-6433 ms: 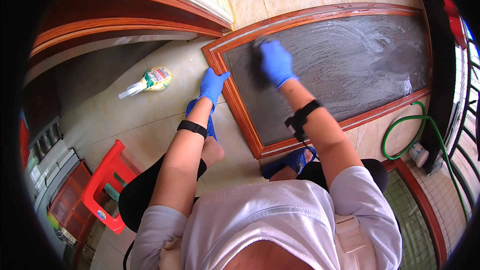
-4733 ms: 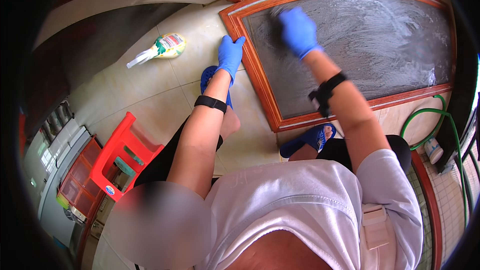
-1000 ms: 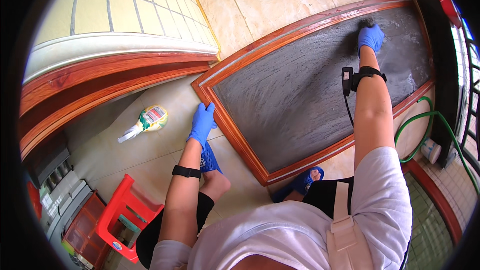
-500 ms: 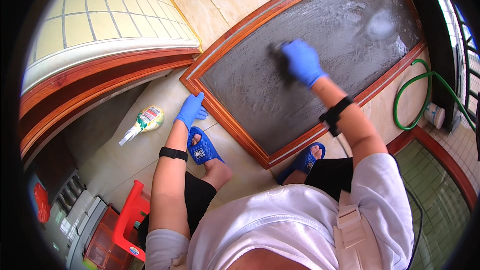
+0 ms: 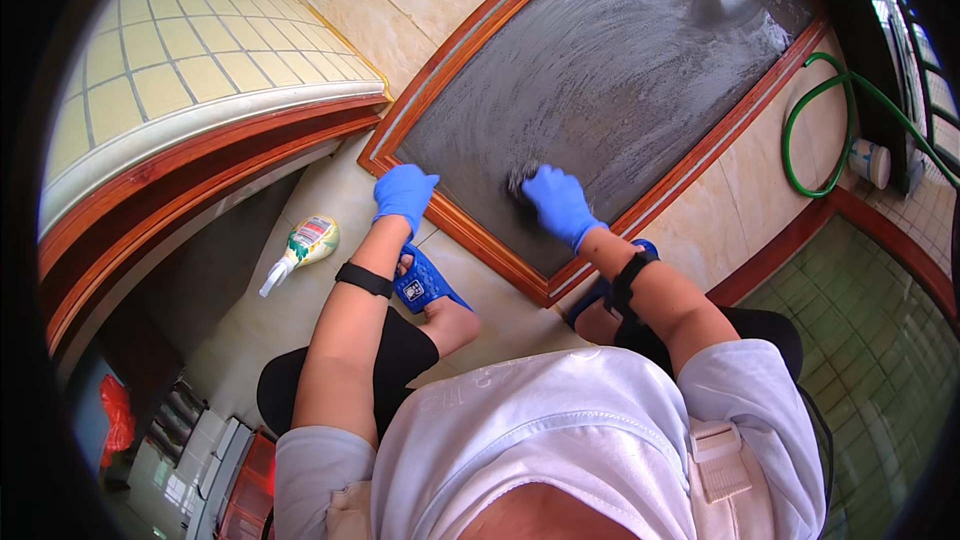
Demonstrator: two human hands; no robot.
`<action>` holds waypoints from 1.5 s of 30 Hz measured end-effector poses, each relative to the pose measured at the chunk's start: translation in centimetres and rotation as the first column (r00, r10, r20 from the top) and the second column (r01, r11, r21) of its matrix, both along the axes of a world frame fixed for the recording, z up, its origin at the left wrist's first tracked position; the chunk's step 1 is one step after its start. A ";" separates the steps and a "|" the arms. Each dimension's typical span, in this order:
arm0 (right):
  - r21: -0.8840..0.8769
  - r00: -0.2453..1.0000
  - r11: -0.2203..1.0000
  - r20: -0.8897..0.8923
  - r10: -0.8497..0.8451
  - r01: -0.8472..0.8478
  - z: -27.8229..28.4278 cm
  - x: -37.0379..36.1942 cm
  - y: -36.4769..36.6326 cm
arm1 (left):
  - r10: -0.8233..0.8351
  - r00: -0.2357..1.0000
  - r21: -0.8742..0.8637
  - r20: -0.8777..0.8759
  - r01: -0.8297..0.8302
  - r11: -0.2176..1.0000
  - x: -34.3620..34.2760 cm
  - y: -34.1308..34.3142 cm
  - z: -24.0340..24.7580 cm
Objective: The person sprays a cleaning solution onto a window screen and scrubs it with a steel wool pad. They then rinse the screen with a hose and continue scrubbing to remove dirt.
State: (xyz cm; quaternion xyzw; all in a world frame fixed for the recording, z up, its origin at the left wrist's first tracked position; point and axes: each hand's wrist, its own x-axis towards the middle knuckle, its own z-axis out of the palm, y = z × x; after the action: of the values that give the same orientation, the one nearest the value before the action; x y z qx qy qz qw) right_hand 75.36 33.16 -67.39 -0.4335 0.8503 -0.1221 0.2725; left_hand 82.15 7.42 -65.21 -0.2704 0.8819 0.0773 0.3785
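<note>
A large dark panel with a reddish-brown wooden frame (image 5: 474,251) lies on the floor in front of me, its grey surface streaked with wet, whitish smears. My right hand (image 5: 562,205), in a blue glove, is closed on a dark, wiry-looking scrubber (image 5: 520,180) pressed to the panel's near part. The glove hides much of the scrubber. At the near left corner, my blue-gloved left hand (image 5: 403,195) is closed over the frame's edge, with its fingertips mostly hidden. A pale yellow spray bottle (image 5: 312,240) with a white nozzle lies on the floor left of that hand.
My feet, in blue slippers (image 5: 425,280), are by the panel's near edge. A green hose (image 5: 788,145) coils at the right beside a small white tub (image 5: 870,162). On the left stands a low tiled ledge (image 5: 215,50) with wooden trim. Red drawers (image 5: 248,490) stand lower left.
My right hand has drawn the scrubber nearer and to the left across the panel. The left hand has gone from fingers laid along the frame to a closed shape. The view has shifted slightly.
</note>
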 end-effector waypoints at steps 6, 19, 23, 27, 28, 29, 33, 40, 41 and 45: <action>-0.023 0.950 0.969 -0.194 -0.245 0.245 -2.6 -10.4 8.2 | -0.407 0.854 -0.125 -0.324 0.388 0.913 -6.2 2.1 0.7; 0.106 0.988 0.987 0.086 -0.128 0.119 0.1 3.9 1.5 | -0.310 0.809 -0.003 -0.499 0.356 0.934 -9.1 -0.9 -6.6; -0.069 0.929 0.948 -0.189 -0.317 0.310 -2.8 -7.7 6.4 | -0.324 0.797 -0.021 -0.510 0.365 0.931 -8.5 -1.3 -6.2; -0.094 0.590 0.688 -0.440 -0.678 0.720 -3.7 -19.5 10.9 | -0.352 0.775 -0.036 -0.525 0.393 0.919 -10.0 -0.1 -6.7; -0.083 0.527 0.619 -0.445 -0.724 0.781 -3.5 -19.8 9.6 | -0.353 0.781 -0.040 -0.515 0.390 0.920 -9.7 -0.2 -6.7; -0.124 0.536 0.637 -0.434 -0.724 0.761 -3.7 -18.1 7.7 | -0.354 0.785 -0.042 -0.508 0.388 0.921 -9.5 -0.2 -6.8; -0.106 0.897 0.899 -0.083 -0.435 0.426 -1.9 0.9 0.9 | -0.338 0.798 -0.035 -0.498 0.371 0.928 -9.2 -0.6 -6.5; -0.019 0.984 0.987 -0.082 -0.158 0.157 -2.1 -2.7 12.0 | -0.335 0.782 -0.050 -0.526 0.365 0.930 -9.0 -1.5 -6.7; 0.039 0.944 0.961 -0.200 -0.260 0.273 -2.0 -7.5 13.8 | -0.342 0.780 -0.053 -0.525 0.371 0.927 -9.3 -1.4 -6.6; 0.173 0.603 0.633 -0.565 -0.563 0.754 -3.0 -22.3 20.7 | -0.351 0.751 -0.035 -0.559 0.401 0.915 -9.9 -0.6 -7.6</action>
State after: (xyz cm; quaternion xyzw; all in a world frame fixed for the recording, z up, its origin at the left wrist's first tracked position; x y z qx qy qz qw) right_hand 53.01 53.88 -70.39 -0.0309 0.9944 0.0647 0.0778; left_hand 72.22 6.86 -72.79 -0.0367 0.9850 0.1127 0.1256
